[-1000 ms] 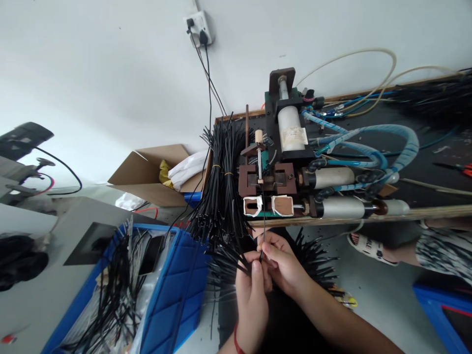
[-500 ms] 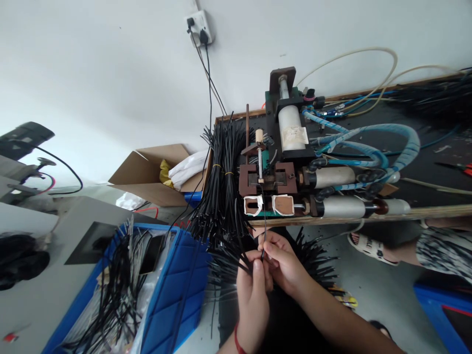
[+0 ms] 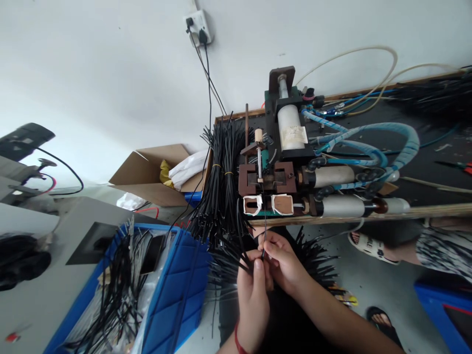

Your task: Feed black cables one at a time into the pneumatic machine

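My left hand (image 3: 254, 278) is closed round several black cables (image 3: 241, 255) whose ends fan out to the upper left. Beside it, fingers touching or nearly so, my right hand (image 3: 282, 258) pinches one thin black cable (image 3: 265, 226). That cable runs up from my fingertips, between two white-edged brown pads (image 3: 282, 204), to the brown jaw block (image 3: 249, 180) of a pneumatic machine. Its far end is hidden in the block. More black cables (image 3: 224, 265) lie beneath my hands, across my lap.
Tied bundles of black cable (image 3: 221, 182) lie left of the machine's white cylinder (image 3: 291, 129). Blue hoses (image 3: 401, 132) loop at the right. A blue crate (image 3: 184, 290) of cables and an open cardboard box (image 3: 147, 172) stand left. Another person's sandalled foot (image 3: 372, 248) shows at the right.
My hands and the cable between the pads have barely moved. A foot in a black sandal shows more fully at the lower right. The view has shifted very slightly.
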`<state>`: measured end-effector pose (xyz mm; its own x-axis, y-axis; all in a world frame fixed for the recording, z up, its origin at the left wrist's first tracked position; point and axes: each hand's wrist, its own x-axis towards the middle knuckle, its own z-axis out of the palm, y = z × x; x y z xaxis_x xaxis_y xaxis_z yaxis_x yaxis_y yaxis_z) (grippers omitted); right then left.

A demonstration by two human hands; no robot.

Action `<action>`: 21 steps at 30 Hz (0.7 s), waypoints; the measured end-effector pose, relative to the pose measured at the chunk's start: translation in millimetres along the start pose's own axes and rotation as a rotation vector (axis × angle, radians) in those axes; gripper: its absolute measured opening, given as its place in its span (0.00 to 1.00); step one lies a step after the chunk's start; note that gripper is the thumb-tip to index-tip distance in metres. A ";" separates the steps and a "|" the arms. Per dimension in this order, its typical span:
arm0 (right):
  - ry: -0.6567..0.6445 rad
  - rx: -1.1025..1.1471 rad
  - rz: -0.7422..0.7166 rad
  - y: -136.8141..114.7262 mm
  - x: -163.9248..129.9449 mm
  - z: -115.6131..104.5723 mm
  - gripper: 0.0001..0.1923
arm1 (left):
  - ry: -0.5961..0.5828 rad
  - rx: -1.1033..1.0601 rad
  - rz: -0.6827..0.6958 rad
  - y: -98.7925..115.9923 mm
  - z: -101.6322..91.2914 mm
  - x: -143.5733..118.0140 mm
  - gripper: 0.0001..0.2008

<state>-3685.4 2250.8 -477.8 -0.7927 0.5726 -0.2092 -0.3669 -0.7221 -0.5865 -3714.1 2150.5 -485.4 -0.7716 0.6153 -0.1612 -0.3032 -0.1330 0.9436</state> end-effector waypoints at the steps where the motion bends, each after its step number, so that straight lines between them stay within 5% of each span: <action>1: 0.000 0.003 0.000 -0.1 0.3 0.4 0.23 | -0.001 -0.002 0.002 0.1 0.0 0.1 0.22; 21: 0.008 -0.003 0.012 -1.7 -3.6 4.3 0.23 | 0.013 0.002 -0.030 3.3 -1.1 0.3 0.23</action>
<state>-3684.0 2248.3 -472.7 -0.7930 0.5672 -0.2222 -0.3562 -0.7277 -0.5862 -3715.9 2149.4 -482.7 -0.7694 0.6089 -0.1931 -0.3251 -0.1131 0.9389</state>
